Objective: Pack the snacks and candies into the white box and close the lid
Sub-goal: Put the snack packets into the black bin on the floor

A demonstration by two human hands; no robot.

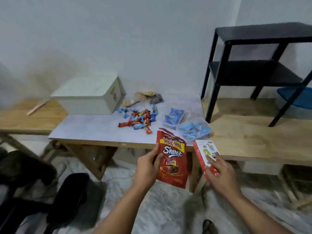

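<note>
My left hand (148,166) grips a red Beng-Beng Share It pouch (173,159) by its left edge, held in front of the table's near edge. My right hand (221,173) holds a red and white carton (205,153) beside it. The white box (89,95) stands at the back left of the table with its lid shut. To its right lies a pile of small red and blue candies (140,119). Behind the pile are clear bags of snacks (145,97). Two clear trays (175,116) (194,130) hold blue wrapped sweets.
A grey mat (94,127) covers the wooden table (249,141). A black shelf (253,71) stands at the right on the table, with a blue-lidded tub (297,102) behind it. A wooden stick (38,106) lies far left. A dark chair (50,191) is at the lower left.
</note>
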